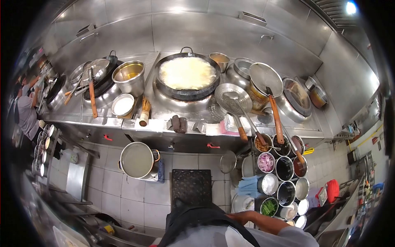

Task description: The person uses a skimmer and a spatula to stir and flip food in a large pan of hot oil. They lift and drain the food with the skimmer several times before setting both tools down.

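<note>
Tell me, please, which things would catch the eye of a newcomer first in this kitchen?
Probably the wok at the back centre, filled with bright, pale yellow foam. Next, the pots crowded at the right, where purple onion and chopped greens stand out. Farther right, the red bundle is also vivid.

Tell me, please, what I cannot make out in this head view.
In the head view:
- right hand: fingers mostly hidden at the apron, so its grip is unclear
- left hand: out of sight
- wok: anything beneath the bright, pale froth
- co-worker near the left edge: too small and blurred to read their action
</note>
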A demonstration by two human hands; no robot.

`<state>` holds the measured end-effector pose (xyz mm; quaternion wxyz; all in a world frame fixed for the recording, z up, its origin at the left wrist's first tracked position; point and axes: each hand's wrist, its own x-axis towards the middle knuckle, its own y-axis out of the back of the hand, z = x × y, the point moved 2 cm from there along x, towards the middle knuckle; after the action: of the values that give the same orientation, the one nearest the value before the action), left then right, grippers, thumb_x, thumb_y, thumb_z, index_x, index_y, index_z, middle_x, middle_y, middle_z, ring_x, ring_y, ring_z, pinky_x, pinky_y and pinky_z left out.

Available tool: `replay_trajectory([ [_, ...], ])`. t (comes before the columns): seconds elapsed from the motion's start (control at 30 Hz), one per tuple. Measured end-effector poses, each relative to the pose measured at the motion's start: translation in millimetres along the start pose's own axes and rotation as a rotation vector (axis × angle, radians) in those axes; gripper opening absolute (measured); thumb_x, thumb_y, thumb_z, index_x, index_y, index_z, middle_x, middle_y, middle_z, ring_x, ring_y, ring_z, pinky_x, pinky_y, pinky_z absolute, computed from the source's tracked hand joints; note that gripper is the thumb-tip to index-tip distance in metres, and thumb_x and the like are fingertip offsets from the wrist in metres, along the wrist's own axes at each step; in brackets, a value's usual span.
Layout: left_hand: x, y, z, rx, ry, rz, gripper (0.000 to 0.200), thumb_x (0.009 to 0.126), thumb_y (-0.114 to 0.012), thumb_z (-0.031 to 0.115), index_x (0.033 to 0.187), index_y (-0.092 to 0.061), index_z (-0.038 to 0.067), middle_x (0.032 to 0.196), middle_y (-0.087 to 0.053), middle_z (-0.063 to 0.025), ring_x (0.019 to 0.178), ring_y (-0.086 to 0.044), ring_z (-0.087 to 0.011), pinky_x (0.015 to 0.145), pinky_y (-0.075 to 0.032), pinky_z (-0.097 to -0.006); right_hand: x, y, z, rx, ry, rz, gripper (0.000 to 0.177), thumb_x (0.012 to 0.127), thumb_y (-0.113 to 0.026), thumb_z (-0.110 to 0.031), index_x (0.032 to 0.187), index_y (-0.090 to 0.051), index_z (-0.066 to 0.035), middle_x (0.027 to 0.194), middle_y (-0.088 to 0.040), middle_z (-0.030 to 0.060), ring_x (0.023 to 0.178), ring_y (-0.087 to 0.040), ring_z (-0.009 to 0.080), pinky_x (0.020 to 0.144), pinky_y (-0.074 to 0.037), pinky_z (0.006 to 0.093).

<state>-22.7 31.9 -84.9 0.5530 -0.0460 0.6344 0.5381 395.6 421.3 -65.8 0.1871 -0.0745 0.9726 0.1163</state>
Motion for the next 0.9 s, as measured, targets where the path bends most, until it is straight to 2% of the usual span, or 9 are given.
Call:
replay_trajectory([
  [0.07, 83, -7, 13, -0.024, -0.102, -0.073, 0.045, 0.087, -0.043, 0.038, 0.107, -0.056, 0.001, 0.103, -0.060, -0.0228, 0.090, -0.057, -0.0394, 0.083, -0.045, -0.0438, 16, 0, 15, -0.075, -0.189, -0.163, 0.119, 0.055, -0.080, -0.018, 0.143, -0.001, -0.004, 0.142, -0.022, 0.0226, 0.130, -0.028, 0.0326, 0.108, -0.023, 0.0369],
  [0.13, 145, -2, 44, 0.205, 0.052, 0.239, 0.033, 0.069, -0.065, 0.031, 0.092, -0.065, 0.008, 0.083, -0.062, -0.0163, 0.086, -0.060, -0.0348, 0.076, -0.047, -0.0439, 16, 27, -27, -0.113, -0.162, -0.141, 0.121, 0.052, -0.081, -0.009, 0.144, -0.002, -0.007, 0.140, -0.027, 0.0214, 0.129, -0.030, 0.0320, 0.107, -0.024, 0.0364],
  [0.2, 183, 8, 86, -0.411, -0.181, 0.123, 0.042, 0.062, -0.074, 0.014, 0.101, -0.064, 0.003, 0.087, -0.066, -0.0162, 0.081, -0.065, -0.0297, 0.072, -0.051, -0.0396, 25, 27, -16, -0.195, -0.132, -0.080, 0.123, 0.049, -0.081, -0.002, 0.145, -0.004, -0.010, 0.137, -0.032, 0.0207, 0.126, -0.035, 0.0330, 0.105, -0.028, 0.0370],
  [0.27, 232, 17, 157, 0.111, -0.517, 0.214, 0.032, 0.070, -0.069, 0.013, 0.099, -0.063, 0.001, 0.082, -0.066, -0.0137, 0.079, -0.064, -0.0255, 0.073, -0.049, -0.0347, 32, 51, -58, -0.291, -0.313, -0.205, 0.116, 0.054, -0.081, -0.007, 0.145, -0.009, -0.013, 0.135, -0.035, 0.0220, 0.122, -0.040, 0.0362, 0.102, -0.033, 0.0399],
  [0.33, 242, 31, 208, -0.705, -0.247, -0.041, 0.027, 0.075, -0.067, 0.013, 0.098, -0.062, 0.000, 0.081, -0.065, -0.0104, 0.076, -0.061, -0.0201, 0.072, -0.048, -0.0326, 35, 56, -86, -0.354, -0.427, -0.150, 0.108, 0.059, -0.079, -0.012, 0.144, -0.013, -0.015, 0.134, -0.037, 0.0225, 0.120, -0.041, 0.0371, 0.101, -0.034, 0.0406],
  [0.4, 220, 59, 246, -0.654, -0.366, -0.015, 0.025, 0.076, -0.066, 0.017, 0.095, -0.063, 0.000, 0.078, -0.064, -0.0097, 0.075, -0.060, -0.0185, 0.071, -0.048, -0.0325, 25, 69, -109, -0.437, -0.545, -0.137, 0.100, 0.064, -0.076, -0.017, 0.144, -0.016, -0.017, 0.133, -0.038, 0.0230, 0.118, -0.043, 0.0381, 0.099, -0.036, 0.0413],
  [0.53, 229, 83, 250, -0.667, -0.444, -0.003, 0.026, 0.078, -0.064, 0.026, 0.084, -0.065, 0.001, 0.077, -0.064, -0.0133, 0.075, -0.062, -0.0203, 0.067, -0.048, -0.0327, 4, 125, -157, -0.310, -0.517, 0.842, 0.087, 0.071, -0.072, -0.030, 0.142, -0.023, -0.018, 0.131, -0.045, 0.0183, 0.118, -0.045, 0.0382, 0.097, -0.038, 0.0444],
  [0.67, 264, 71, 192, 0.388, -0.974, 0.275, 0.022, 0.076, -0.059, 0.028, 0.075, -0.067, 0.007, 0.078, -0.065, -0.0135, 0.073, -0.063, -0.0292, 0.060, -0.049, -0.0377, -55, 219, -175, -0.674, -0.464, 1.274, 0.077, 0.072, -0.070, -0.031, 0.137, -0.032, -0.015, 0.126, -0.046, 0.0215, 0.115, -0.045, 0.0412, 0.094, -0.040, 0.0433],
  [0.9, 255, 81, 151, 0.436, -0.742, -0.214, 0.034, 0.085, -0.047, 0.030, 0.098, -0.061, 0.001, 0.093, -0.062, -0.0213, 0.080, -0.060, -0.0377, 0.073, -0.048, -0.0428, -153, 346, -96, -0.402, -1.116, 1.591, 0.082, 0.070, -0.070, -0.024, 0.138, -0.025, -0.016, 0.128, -0.044, 0.0226, 0.111, -0.049, 0.0413, 0.091, -0.043, 0.0446],
])
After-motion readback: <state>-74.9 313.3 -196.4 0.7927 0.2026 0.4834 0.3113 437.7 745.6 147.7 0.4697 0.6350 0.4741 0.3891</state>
